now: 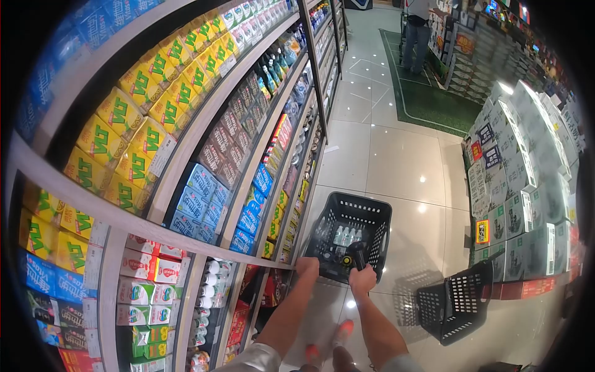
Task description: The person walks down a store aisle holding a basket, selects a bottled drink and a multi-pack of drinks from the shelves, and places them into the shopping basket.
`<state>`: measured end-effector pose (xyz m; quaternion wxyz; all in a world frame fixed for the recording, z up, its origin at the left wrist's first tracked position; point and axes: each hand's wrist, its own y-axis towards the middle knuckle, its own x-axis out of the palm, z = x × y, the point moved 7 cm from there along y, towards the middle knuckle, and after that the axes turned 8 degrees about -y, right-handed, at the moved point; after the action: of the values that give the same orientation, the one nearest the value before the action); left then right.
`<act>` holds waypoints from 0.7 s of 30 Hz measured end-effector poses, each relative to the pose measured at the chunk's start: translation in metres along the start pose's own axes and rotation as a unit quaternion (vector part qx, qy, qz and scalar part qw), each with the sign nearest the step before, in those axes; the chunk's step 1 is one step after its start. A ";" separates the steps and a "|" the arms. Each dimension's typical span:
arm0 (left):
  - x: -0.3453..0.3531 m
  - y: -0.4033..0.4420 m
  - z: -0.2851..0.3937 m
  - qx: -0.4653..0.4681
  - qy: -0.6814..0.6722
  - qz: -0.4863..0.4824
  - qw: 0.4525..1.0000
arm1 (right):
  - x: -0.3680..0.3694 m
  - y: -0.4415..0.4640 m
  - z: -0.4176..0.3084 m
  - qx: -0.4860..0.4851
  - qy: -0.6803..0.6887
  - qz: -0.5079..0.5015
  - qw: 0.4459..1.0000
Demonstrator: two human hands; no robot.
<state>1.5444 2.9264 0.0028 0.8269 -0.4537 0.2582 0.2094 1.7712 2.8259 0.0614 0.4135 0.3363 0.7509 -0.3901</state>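
Observation:
A black plastic shopping basket (385, 239) stands on the tiled floor in front of me, with several clear bottles (348, 237) inside. At its near edge my right hand (362, 279) is wrapped round a black handle (357, 251) that points up and away. My left hand (307, 267) is closed at the basket's near left corner, beside the shelf; what it holds, if anything, is too small to tell. My orange-toned shoes (344, 330) are below, between my forearms.
Shelves (204, 239) of boxed drinks run along the left, close to my left arm. A second black basket (455, 301) lies at the right, near stacked cartons (514, 217). Further off, a person (416, 37) stands by a green mat (412, 99).

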 end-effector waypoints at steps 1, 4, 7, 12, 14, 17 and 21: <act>0.002 0.002 0.002 0.003 0.023 0.010 1.000 | -0.001 0.004 -0.002 -0.003 -0.003 -0.003 1.000; 0.004 -0.002 0.008 0.013 0.026 0.011 1.000 | -0.001 0.011 -0.005 -0.009 -0.008 0.001 1.000; 0.010 -0.001 0.010 -0.005 -0.012 -0.004 1.000 | 0.000 0.017 -0.007 -0.012 -0.004 0.001 1.000; 0.009 -0.002 0.025 -0.001 0.014 0.003 1.000 | 0.001 0.029 -0.017 -0.016 -0.017 0.004 1.000; 0.017 0.005 0.028 -0.009 0.022 -0.011 1.000 | -0.001 0.032 -0.020 -0.009 -0.024 0.012 1.000; 0.018 0.009 0.037 -0.009 0.040 0.000 0.999 | 0.002 0.036 -0.026 -0.003 -0.020 0.007 1.000; 0.025 0.018 0.051 -0.014 0.031 0.006 0.999 | 0.002 0.045 -0.038 0.002 -0.017 0.021 1.000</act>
<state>1.5649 2.9819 -0.0013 0.8110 -0.4698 0.2831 0.2037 1.7937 2.8798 0.0590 0.4334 0.3461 0.7357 -0.3888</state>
